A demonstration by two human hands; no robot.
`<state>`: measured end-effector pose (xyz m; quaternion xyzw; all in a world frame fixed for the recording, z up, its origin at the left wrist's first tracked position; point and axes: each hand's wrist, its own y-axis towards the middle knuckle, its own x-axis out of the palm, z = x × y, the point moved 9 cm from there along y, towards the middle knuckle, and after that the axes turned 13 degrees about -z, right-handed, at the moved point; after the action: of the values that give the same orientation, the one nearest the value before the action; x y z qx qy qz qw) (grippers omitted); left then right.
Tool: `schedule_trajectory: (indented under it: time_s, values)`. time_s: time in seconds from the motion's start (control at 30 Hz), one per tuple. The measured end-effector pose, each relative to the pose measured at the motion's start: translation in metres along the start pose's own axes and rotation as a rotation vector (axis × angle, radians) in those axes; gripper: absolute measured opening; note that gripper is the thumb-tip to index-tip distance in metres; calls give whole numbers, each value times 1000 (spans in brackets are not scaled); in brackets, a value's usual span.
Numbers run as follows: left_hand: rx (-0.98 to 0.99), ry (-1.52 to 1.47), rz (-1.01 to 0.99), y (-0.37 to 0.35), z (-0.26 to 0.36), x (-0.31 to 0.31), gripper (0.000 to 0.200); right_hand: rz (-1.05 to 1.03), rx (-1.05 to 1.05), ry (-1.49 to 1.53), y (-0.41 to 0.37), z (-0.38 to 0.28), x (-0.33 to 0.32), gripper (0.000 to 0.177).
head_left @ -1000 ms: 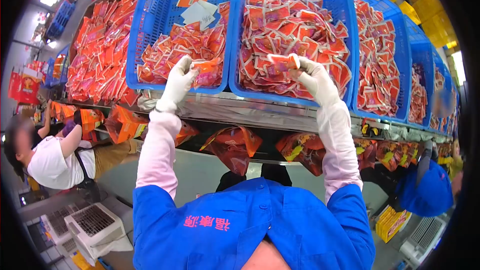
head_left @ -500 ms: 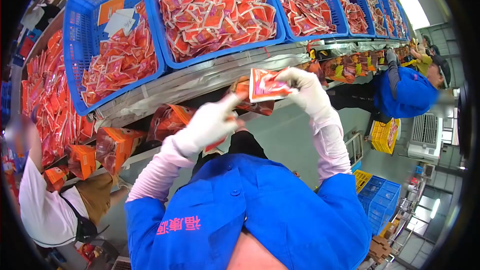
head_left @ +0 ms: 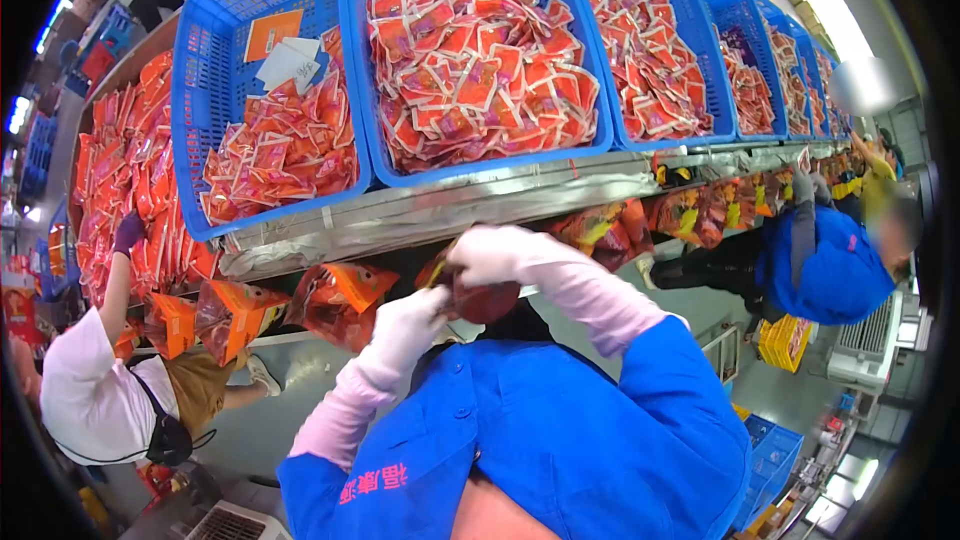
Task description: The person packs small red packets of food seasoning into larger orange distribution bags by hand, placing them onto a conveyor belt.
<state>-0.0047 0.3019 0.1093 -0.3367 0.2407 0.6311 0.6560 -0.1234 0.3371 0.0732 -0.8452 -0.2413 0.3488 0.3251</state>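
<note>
Nearest, the person is wearing a blue shirt (head_left: 600,440) with pink lettering at the left of the chest. Ahead of it, the white-gloved left hand (head_left: 408,330) is touching the left side of a dark red bag (head_left: 487,303), its fingers bending inward; whether they are pinching the bag one cannot tell. The white-gloved right hand (head_left: 490,255) is bending over the upper part of the same bag, its fingertips hidden, so its grip cannot be told either. The bag is hanging between other bags at the near edge of the surface (head_left: 420,217): orange bags (head_left: 340,305) are lining the left, patterned bags (head_left: 605,232) the right. At the left, a person in white (head_left: 90,380) is holding a purple-gloved hand (head_left: 129,231) at a heap of red packets (head_left: 130,170); at the right, a person in blue (head_left: 825,265) is standing by the row. Farther, a left crate (head_left: 185,140) is holding small packets (head_left: 285,145), with an orange card (head_left: 273,34) and white papers (head_left: 290,64) lying beyond them. A fuller crate (head_left: 490,165) is standing just beside it, and more blue crates are continuing rightward.
</note>
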Motion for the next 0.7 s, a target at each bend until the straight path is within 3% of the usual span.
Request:
schedule_trajectory:
  time_s: [0.03,0.07,0.1,0.13,0.17,0.23,0.27,0.33,0.4,0.43,0.47,0.5,0.53,0.6,0.67,0.7]
  values:
    - [-88,-236,63,-4,-9,-15,15,143,-151,-225,-17,-10,-48,26]
    - [-261,-612,39,-9,-25,-14,16,506,11,-208,-45,8,-106,20]
    - [-302,-872,104,-8,-26,-20,18,773,139,-144,-40,63,-144,17]
    - [-346,-1130,176,-5,-29,-22,21,815,237,-261,-29,101,-172,23]
    - [-292,-1164,193,5,-30,-27,21,869,343,-298,-11,141,-184,33]
    - [-289,-1216,201,31,-20,-40,23,705,454,-261,35,186,-186,39]
    - [-278,-1241,197,45,-15,-40,29,692,465,-237,43,191,-189,39]
    - [-274,-1326,130,69,2,-32,32,858,373,-37,22,199,-190,34]
    - [-250,-1315,61,89,20,-22,28,984,218,-58,-38,188,-190,24]
    - [-161,-1226,22,101,38,-23,28,1031,150,89,-85,172,-182,19]
    - [-68,-1135,-10,110,56,-23,28,1141,18,169,-113,180,-171,22]
    - [-29,-1118,-43,117,70,-14,27,1107,-28,248,-144,170,-159,23]
    - [81,-909,-70,123,78,-1,23,1033,-95,482,-164,170,-142,23]
    - [431,-464,64,125,123,-6,29,1003,-240,793,-199,156,-104,25]
    - [615,-144,52,121,135,35,29,1018,-190,794,-221,145,-70,24]
    - [614,33,-7,123,129,55,29,989,-175,845,-222,139,-51,23]
